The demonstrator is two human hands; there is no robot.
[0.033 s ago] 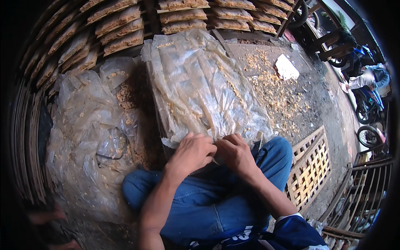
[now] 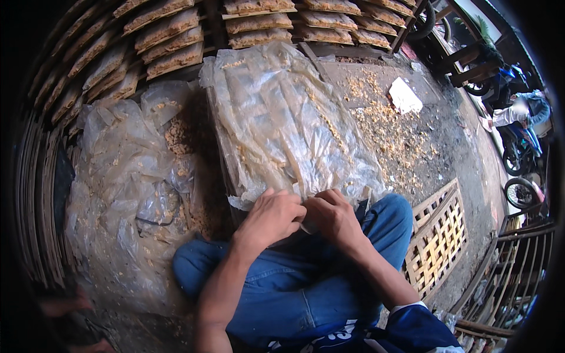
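Observation:
A crumpled, see-through plastic sheet [image 2: 276, 112] lies over a flat raised board or tray in front of my crossed legs. Its wrinkled surface bears small yellowish crumbs, with a line of them along the right part. My left hand [image 2: 273, 213] is closed on the near edge of the sheet, fingers bent inward. Right beside it, my right hand [image 2: 331, 213] pinches the same edge, knuckles up. The two hands nearly touch, and the fingertips are partly hidden beneath them.
More crumpled plastic sheeting [image 2: 129, 206] is heaped at the left. Stacked trays of a tan, lumpy material [image 2: 259, 23] line the back. Crumbs [image 2: 394, 135] and a white scrap [image 2: 405, 95] litter the right floor, near a woven bamboo panel [image 2: 438, 235]. A person [image 2: 524, 112] sits by motorbikes, far right.

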